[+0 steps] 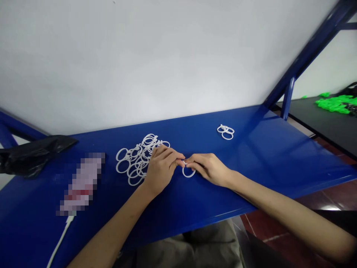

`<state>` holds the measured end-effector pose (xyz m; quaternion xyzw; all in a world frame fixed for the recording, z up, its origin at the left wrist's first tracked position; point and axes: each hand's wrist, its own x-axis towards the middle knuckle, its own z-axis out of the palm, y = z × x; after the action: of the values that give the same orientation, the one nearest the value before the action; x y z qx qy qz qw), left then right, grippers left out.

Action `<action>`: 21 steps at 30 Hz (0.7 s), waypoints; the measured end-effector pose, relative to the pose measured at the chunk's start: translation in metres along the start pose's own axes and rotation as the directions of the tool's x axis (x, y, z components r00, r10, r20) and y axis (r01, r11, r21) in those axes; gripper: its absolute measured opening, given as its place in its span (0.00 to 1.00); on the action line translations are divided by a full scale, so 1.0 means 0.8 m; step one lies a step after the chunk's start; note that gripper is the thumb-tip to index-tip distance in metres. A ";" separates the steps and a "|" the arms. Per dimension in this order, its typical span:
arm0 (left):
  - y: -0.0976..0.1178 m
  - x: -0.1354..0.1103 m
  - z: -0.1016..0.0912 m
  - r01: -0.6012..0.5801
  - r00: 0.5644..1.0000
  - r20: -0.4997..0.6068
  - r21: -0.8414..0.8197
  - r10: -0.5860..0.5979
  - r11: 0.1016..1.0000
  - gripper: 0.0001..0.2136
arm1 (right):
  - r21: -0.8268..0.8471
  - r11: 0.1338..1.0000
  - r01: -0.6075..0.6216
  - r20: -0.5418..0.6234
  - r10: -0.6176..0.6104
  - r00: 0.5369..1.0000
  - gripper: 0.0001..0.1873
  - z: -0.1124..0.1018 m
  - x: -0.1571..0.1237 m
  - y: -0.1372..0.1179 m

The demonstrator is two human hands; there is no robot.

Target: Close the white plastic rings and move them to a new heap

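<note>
Between my two hands is a white plastic ring [189, 176], pinched at its top edge. The fingertips of my left hand [162, 166] close on it from the left, and my right hand [209, 168] pinches it from the right. My fingers cover the spot where they meet, so its detail is hidden. Beside and partly behind my left hand lies a heap of similar white rings [135, 163], each with a small knob or eyelet. Farther off to the right, a small cluster of white rings [226, 131] rests on the blue table [192, 208].
At the left lie a black plastic bag [36, 154] and a blurred-out flat object [83, 184] with a white cable [60, 240] plugged in. A white wall [156, 67] stands behind the table. Bright green pieces [336, 103] sit on a dark table at far right, beyond a blue frame post [288, 98].
</note>
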<state>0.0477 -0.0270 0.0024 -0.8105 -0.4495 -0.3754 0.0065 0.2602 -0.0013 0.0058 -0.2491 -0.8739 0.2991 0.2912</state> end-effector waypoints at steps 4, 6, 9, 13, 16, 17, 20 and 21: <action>0.000 0.000 0.002 -0.041 0.999 0.007 0.026 0.041 0.999 0.08 | -0.051 0.997 0.058 0.042 -0.056 0.998 0.14 -0.002 -0.002 0.003; -0.002 0.001 0.002 -0.054 0.999 0.005 0.058 0.054 0.997 0.06 | -0.070 0.994 0.082 0.052 -0.079 0.996 0.15 -0.003 -0.001 0.005; -0.007 0.003 -0.002 -0.031 0.999 0.025 0.169 0.027 0.985 0.05 | -0.086 0.992 0.095 -0.020 -0.097 0.995 0.15 -0.008 0.004 0.013; -0.016 0.003 -0.011 0.060 0.995 0.053 0.383 -0.087 0.922 0.13 | -0.264 0.959 -0.100 -0.285 0.022 0.958 0.15 -0.041 0.012 0.039; -0.024 0.000 -0.013 0.070 0.986 0.103 0.441 -0.127 0.895 0.11 | -0.385 0.822 -0.420 -0.517 0.186 0.836 0.13 -0.091 0.019 0.069; -0.026 -0.001 -0.012 0.054 0.985 0.126 0.440 -0.121 0.897 0.10 | -0.389 0.772 -0.502 -0.538 0.252 0.804 0.12 -0.109 0.021 0.079; -0.028 -0.004 -0.009 0.007 0.983 0.164 0.424 -0.084 0.906 0.07 | -0.331 0.606 -0.724 -0.556 0.495 0.668 0.12 -0.153 0.030 0.106; -0.028 -0.004 -0.008 0.000 0.983 0.167 0.422 -0.077 0.907 0.07 | -0.331 0.556 -0.762 -0.542 0.549 0.636 0.11 -0.162 0.033 0.114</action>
<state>0.0262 -0.0182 -0.0024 -0.8116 -0.5344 -0.1953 0.1326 0.3511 0.1271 0.0391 -0.6856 -0.6845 0.0782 0.2354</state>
